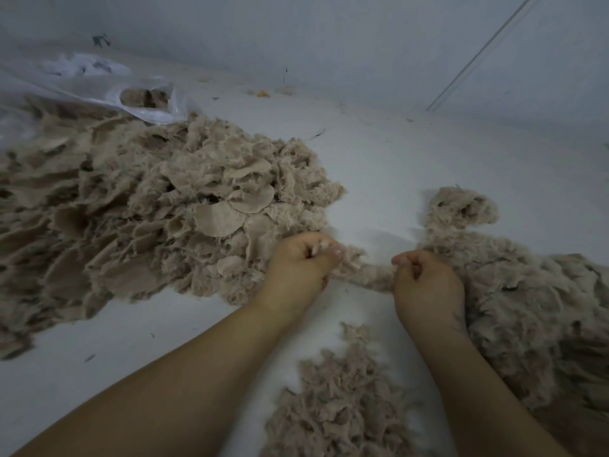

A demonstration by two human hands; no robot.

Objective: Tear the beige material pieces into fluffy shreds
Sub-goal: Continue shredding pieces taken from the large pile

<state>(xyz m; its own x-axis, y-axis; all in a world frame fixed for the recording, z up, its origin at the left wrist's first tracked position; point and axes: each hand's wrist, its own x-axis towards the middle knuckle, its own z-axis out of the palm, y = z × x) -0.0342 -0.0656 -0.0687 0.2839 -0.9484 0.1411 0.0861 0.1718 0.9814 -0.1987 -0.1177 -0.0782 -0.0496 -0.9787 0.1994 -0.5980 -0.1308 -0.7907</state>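
A pale floor (379, 153) meeting a grey wall (329, 34) is shown, strewn with beige material. A large heap of untorn pieces (158, 209), some round and flat, is seen to the left, with a clear plastic bag (99, 84) behind it. Fluffy shreds are piled at the right (534, 308) and near the forearms (339, 400). One beige piece (369, 270) is stretched between the two hands: its left end is pinched by the curled fingers of the left hand (303, 262), its right end by those of the right hand (425, 278). The piece is judged to be in mid-tear. If the grip is too near the edge, only a wisp may come away; a sharp pull could scatter shreds back among the untorn pieces.
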